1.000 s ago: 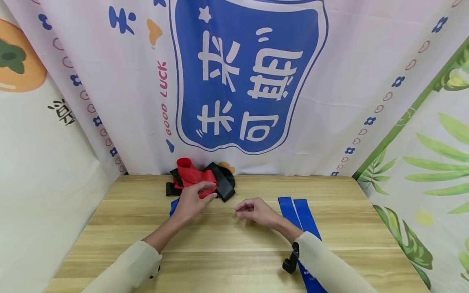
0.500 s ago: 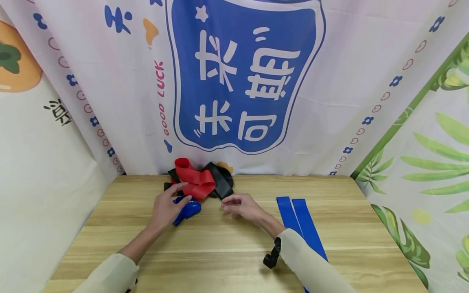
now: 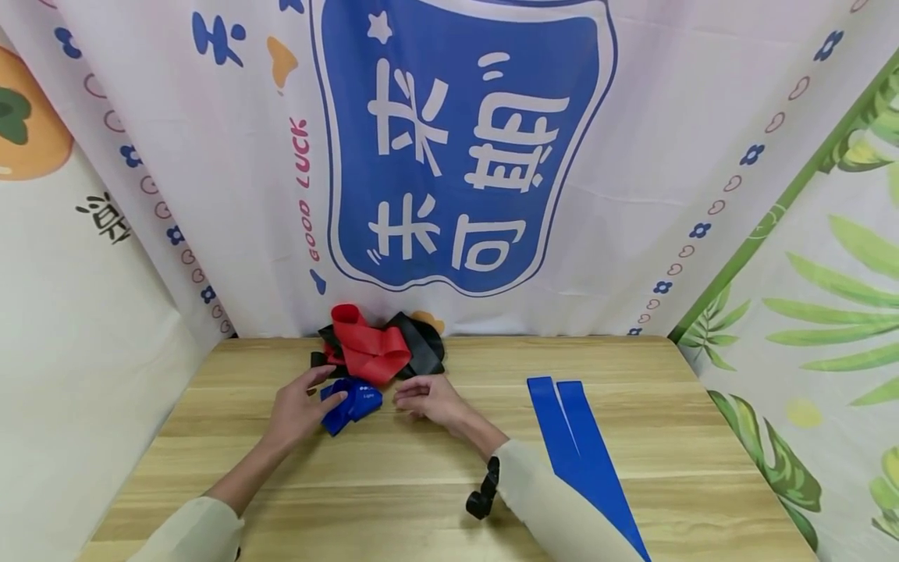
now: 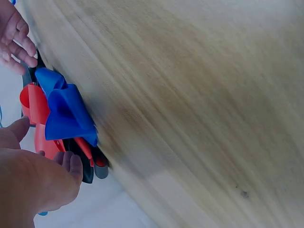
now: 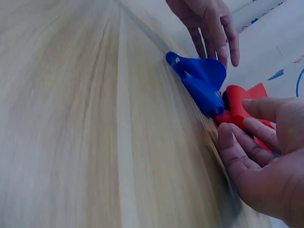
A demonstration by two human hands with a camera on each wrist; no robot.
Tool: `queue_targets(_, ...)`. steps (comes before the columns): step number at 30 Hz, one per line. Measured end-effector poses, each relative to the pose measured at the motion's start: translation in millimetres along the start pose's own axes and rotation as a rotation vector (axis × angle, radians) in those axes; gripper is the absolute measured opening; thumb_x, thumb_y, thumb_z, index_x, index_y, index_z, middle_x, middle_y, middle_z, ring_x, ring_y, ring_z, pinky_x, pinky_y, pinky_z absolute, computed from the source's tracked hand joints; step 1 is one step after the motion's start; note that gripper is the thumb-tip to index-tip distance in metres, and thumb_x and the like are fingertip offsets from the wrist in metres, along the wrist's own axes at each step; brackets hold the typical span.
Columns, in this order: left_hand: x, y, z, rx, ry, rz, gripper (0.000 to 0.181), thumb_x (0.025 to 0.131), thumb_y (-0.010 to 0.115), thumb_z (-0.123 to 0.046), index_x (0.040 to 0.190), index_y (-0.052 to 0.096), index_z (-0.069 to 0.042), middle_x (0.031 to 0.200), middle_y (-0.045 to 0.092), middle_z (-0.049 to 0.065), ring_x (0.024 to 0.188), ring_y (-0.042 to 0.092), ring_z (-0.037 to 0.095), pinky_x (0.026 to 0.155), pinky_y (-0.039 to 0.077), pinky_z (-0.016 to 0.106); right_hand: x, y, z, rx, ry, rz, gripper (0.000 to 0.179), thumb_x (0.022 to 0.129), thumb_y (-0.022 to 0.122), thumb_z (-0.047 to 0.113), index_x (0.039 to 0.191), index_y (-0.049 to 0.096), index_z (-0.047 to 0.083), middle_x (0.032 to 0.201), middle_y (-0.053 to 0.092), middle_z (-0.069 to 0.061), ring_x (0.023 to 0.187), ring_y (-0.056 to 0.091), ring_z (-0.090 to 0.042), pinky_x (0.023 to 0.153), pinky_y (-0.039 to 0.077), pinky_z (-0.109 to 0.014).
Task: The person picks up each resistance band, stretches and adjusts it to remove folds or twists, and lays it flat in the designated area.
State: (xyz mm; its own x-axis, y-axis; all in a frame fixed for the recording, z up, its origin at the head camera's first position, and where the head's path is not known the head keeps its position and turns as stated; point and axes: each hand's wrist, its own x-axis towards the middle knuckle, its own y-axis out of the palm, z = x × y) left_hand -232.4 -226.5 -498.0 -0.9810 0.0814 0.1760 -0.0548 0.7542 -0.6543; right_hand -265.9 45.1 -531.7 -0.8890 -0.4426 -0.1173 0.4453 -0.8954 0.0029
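Note:
A crumpled blue resistance band (image 3: 364,400) with small white print lies on the wooden table, just in front of a red band (image 3: 368,353). At its left side is my left hand (image 3: 298,410), thumb and fingers spread loosely around that end; whether they touch it I cannot tell. My right hand (image 3: 434,402) hovers to the right of the blue band, fingers loosely bent with nothing between them. The right wrist view shows the blue band (image 5: 202,85) between both hands, and the left wrist view shows its folds (image 4: 69,114) standing up.
Black bands (image 3: 421,347) lie bunched with the red one against the back curtain (image 3: 597,257). A long blue band (image 3: 586,453) lies flat on the right of the table (image 3: 393,499), partly under the right sleeve (image 3: 555,499). A black wrist mount (image 3: 485,492) hangs at the right wrist.
Both hands have moved left. The left hand has drawn back from over the red band, uncovering the crumpled blue band; the right hand has come close to that band's right side.

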Motion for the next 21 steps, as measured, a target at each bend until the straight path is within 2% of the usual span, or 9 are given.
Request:
queue_targets(5, 1.2, 0.8, 3.6, 0.017, -0.070, 0.041, 0.058, 0.098, 0.078, -0.018, 0.146, 0.056, 0.006, 0.140, 0.062, 0.032, 0.129, 0.060, 0.047, 0.107, 0.052, 0.059, 6.0, 12, -4, 0.022, -0.002, -0.023, 0.030, 0.097, 0.073, -0.002, 0.126, 0.070, -0.010, 0.117, 0.076, -0.023, 0.098, 0.075, -0.024, 0.078, 0.064, -0.033)
queue_targets(13, 4.4, 5.8, 8.9, -0.016, -0.160, 0.105, 0.057, 0.100, 0.075, -0.019, 0.147, 0.054, 0.006, 0.140, 0.062, 0.032, 0.127, 0.062, 0.047, 0.106, 0.054, 0.056, 11.9, 28, -5, 0.026, 0.007, -0.077, 0.025, 0.095, 0.075, -0.002, 0.120, 0.075, -0.005, 0.108, 0.077, -0.021, 0.095, 0.076, -0.031, 0.077, 0.066, -0.039)
queue_targets(21, 7.0, 9.3, 11.9, -0.070, -0.194, 0.099, 0.048, 0.101, 0.072, -0.011, 0.143, 0.058, 0.006, 0.134, 0.065, 0.030, 0.123, 0.064, 0.044, 0.103, 0.056, 0.053, 17.1, 43, -5, 0.021, 0.001, -0.134, 0.022, 0.091, 0.077, -0.006, 0.114, 0.077, -0.004, 0.102, 0.078, -0.015, 0.083, 0.073, -0.019, 0.072, 0.065, -0.036)
